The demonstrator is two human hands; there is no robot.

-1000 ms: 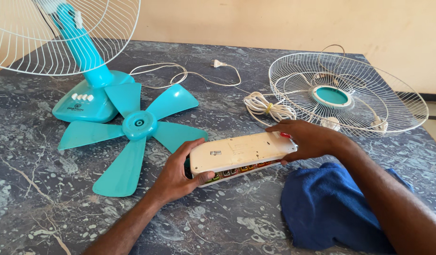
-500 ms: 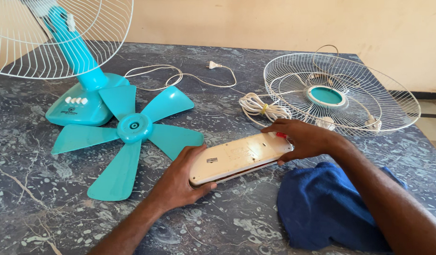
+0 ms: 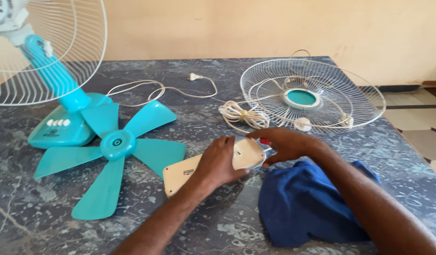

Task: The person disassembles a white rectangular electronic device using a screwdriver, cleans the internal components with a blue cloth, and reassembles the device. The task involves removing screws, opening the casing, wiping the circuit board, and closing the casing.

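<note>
A cream-coloured flat power strip [image 3: 182, 174] lies tilted on the dark marble table [image 3: 189, 108]. My left hand [image 3: 219, 163] lies over its middle and grips it. At its right end, by a small red part [image 3: 264, 141], my right hand [image 3: 286, 144] holds it too. The strip's coiled white cord [image 3: 241, 114] lies just beyond the hands. A blue cloth [image 3: 305, 203] sits under my right forearm.
A teal fan blade [image 3: 115, 151] lies left of the hands, beside the teal fan base [image 3: 62, 127] with its white rear grille [image 3: 62, 52]. A loose front fan grille [image 3: 312, 99] rests at the back right. A white cable with plug [image 3: 180, 87] snakes across the table. The table's right edge borders a tiled floor.
The power strip has been lowered and turned flatter towards the table. My left hand slid from its left end onto its middle. The camera view shifted slightly.
</note>
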